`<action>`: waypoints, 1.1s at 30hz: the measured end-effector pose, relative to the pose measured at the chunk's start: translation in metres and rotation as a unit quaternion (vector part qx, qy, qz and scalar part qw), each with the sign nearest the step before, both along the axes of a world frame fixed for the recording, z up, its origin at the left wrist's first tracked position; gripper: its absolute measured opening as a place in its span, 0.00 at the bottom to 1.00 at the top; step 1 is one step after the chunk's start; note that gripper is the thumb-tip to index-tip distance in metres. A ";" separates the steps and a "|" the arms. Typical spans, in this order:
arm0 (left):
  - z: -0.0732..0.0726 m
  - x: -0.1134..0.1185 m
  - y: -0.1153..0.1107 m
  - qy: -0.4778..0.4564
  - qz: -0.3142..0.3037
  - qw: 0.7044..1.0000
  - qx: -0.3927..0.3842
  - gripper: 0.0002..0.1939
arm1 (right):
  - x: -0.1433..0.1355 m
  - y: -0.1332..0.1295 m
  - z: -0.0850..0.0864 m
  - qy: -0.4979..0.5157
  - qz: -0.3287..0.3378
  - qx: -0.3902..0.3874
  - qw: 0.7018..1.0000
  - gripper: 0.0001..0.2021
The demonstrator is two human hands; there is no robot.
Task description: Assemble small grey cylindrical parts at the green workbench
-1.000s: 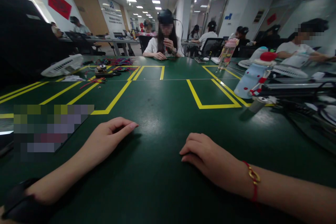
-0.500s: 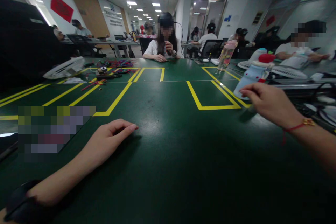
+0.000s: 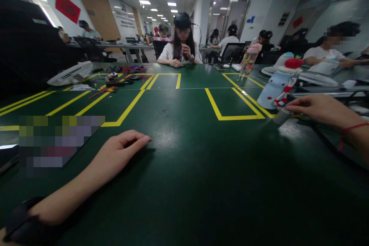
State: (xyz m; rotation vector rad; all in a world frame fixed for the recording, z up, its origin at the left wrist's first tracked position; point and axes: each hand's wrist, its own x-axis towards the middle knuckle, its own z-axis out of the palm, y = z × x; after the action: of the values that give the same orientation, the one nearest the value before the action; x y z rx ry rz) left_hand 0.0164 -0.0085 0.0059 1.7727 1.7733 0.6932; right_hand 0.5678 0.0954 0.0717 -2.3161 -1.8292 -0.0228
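My left hand (image 3: pixel 122 152) lies on the green table (image 3: pixel 184 184), its thumb and fingertips together and nothing showing between them. At the right, my right hand (image 3: pixel 318 111) pinches with thumb and fingers at the upper end of a small grey cylinder (image 3: pixel 281 116), which looks slightly tilted; its exact kind is not clear. Right behind the cylinder stands a light blue bottle (image 3: pixel 271 92) with a red top and a red-and-white strap, close to my right fingertips. A red cord bracelet (image 3: pixel 350 128) circles my right wrist.
Yellow tape (image 3: pixel 242 117) marks boxes on the table. Tangled wires (image 3: pixel 131 70) and a white fan (image 3: pixel 70 73) lie at the back left. A pink-lidded clear bottle (image 3: pixel 249 61) stands at the back right. Across the table sits a person (image 3: pixel 180 46). Dark cables run at the right.
My right hand has moved right, away from in front of the blue bottle, and more of the grey cylinder shows at its fingertips. The left hand has stayed in place.
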 end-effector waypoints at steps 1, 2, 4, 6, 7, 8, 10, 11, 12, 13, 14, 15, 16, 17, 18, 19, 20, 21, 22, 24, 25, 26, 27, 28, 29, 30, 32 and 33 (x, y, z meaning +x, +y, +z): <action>0.000 0.000 0.000 0.000 0.000 1.000 0.001 0.22 | 0.000 -0.001 0.000 0.002 -0.002 0.002 1.000 0.15; 0.000 -0.001 0.000 0.001 -0.001 1.000 0.003 0.22 | 0.000 -0.001 -0.001 0.004 -0.005 0.004 1.000 0.17; -0.001 -0.001 -0.001 0.003 -0.001 1.000 0.003 0.22 | 0.000 -0.001 -0.002 0.003 -0.012 0.009 1.000 0.19; -0.001 -0.001 -0.001 0.004 0.000 1.000 -0.002 0.22 | 0.002 0.000 -0.004 0.003 -0.015 0.012 1.000 0.17; 0.000 -0.001 -0.001 0.003 0.000 1.000 -0.006 0.22 | 0.003 0.001 -0.004 0.006 -0.013 0.013 1.000 0.16; 0.000 0.000 -0.001 0.002 0.001 1.000 -0.009 0.23 | 0.005 0.002 -0.004 0.011 -0.009 0.012 1.000 0.14; 0.000 0.001 -0.001 -0.001 0.001 1.000 -0.013 0.23 | 0.009 0.002 -0.004 0.029 -0.002 0.003 1.000 0.12; 0.000 0.001 -0.001 0.000 0.002 1.000 -0.014 0.23 | 0.011 0.002 -0.003 0.038 0.002 -0.004 0.999 0.12; 0.001 0.001 -0.001 0.001 0.002 1.000 -0.014 0.23 | 0.014 0.002 -0.003 0.051 0.009 -0.010 0.999 0.13; 0.001 0.002 0.000 0.002 0.002 1.000 -0.013 0.22 | 0.017 0.002 -0.004 0.069 0.022 -0.016 0.997 0.14; 0.001 0.002 0.000 0.003 0.002 1.000 -0.013 0.22 | 0.020 0.002 -0.005 0.094 0.036 -0.021 0.995 0.17; 0.001 0.002 0.000 0.003 0.002 1.000 -0.013 0.22 | 0.022 0.003 -0.007 0.123 0.050 -0.022 0.991 0.21; 0.001 0.002 0.000 0.003 0.001 1.000 -0.012 0.23 | 0.024 0.004 -0.011 0.150 0.061 -0.019 0.987 0.24; 0.001 0.003 0.000 0.003 0.000 1.000 -0.012 0.23 | 0.025 0.005 -0.015 0.172 0.067 -0.013 0.983 0.27; 0.001 0.003 0.000 0.002 -0.001 1.000 -0.014 0.23 | 0.026 0.006 -0.019 0.187 0.068 -0.003 0.980 0.28; 0.001 0.003 -0.001 0.001 -0.003 1.000 -0.015 0.22 | 0.027 0.007 -0.024 0.193 0.066 0.009 0.979 0.28; 0.002 0.003 -0.001 0.001 -0.005 1.000 -0.017 0.22 | 0.027 0.008 -0.029 0.195 0.064 0.024 0.978 0.27; 0.002 0.004 -0.001 0.000 -0.007 1.000 -0.020 0.22 | 0.028 0.008 -0.034 0.199 0.064 0.039 0.977 0.26; 0.003 0.004 -0.002 0.001 -0.008 1.000 -0.022 0.22 | 0.028 0.008 -0.038 0.205 0.064 0.053 0.975 0.25; 0.004 0.004 -0.002 0.002 -0.010 1.000 -0.024 0.22 | 0.029 0.007 -0.044 0.222 0.064 0.080 0.970 0.24; 0.004 0.004 -0.002 0.002 -0.010 1.000 -0.024 0.22 | 0.028 0.006 -0.045 0.230 0.066 0.093 0.966 0.24; 0.004 0.003 -0.002 0.003 -0.011 1.000 -0.024 0.22 | 0.026 0.005 -0.046 0.238 0.069 0.107 0.963 0.24; 0.004 0.003 -0.002 0.003 -0.010 1.000 -0.024 0.22 | 0.022 0.003 -0.047 0.244 0.075 0.120 0.959 0.24; 0.004 0.003 -0.002 0.003 -0.010 1.000 -0.023 0.22 | 0.014 0.002 -0.046 0.249 0.085 0.135 0.955 0.24; 0.003 0.003 -0.001 0.003 -0.010 1.000 -0.021 0.22 | 0.003 -0.001 -0.046 0.254 0.099 0.147 0.951 0.24; 0.003 0.003 -0.001 0.002 -0.010 1.000 -0.018 0.22 | -0.012 -0.004 -0.045 0.259 0.119 0.156 0.946 0.24; 0.002 0.003 -0.001 0.002 -0.009 1.000 -0.012 0.22 | -0.053 -0.016 -0.044 0.269 0.171 0.154 0.935 0.25; 0.001 0.003 0.000 0.002 -0.008 1.000 -0.010 0.22 | -0.078 -0.025 -0.045 0.276 0.205 0.146 0.928 0.24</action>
State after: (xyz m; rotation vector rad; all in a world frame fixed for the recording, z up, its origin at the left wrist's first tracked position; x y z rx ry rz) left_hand 0.0197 -0.0089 0.0071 1.7742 1.7614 0.6629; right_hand 0.4900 0.0706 0.0271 -1.5020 -1.8057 0.3530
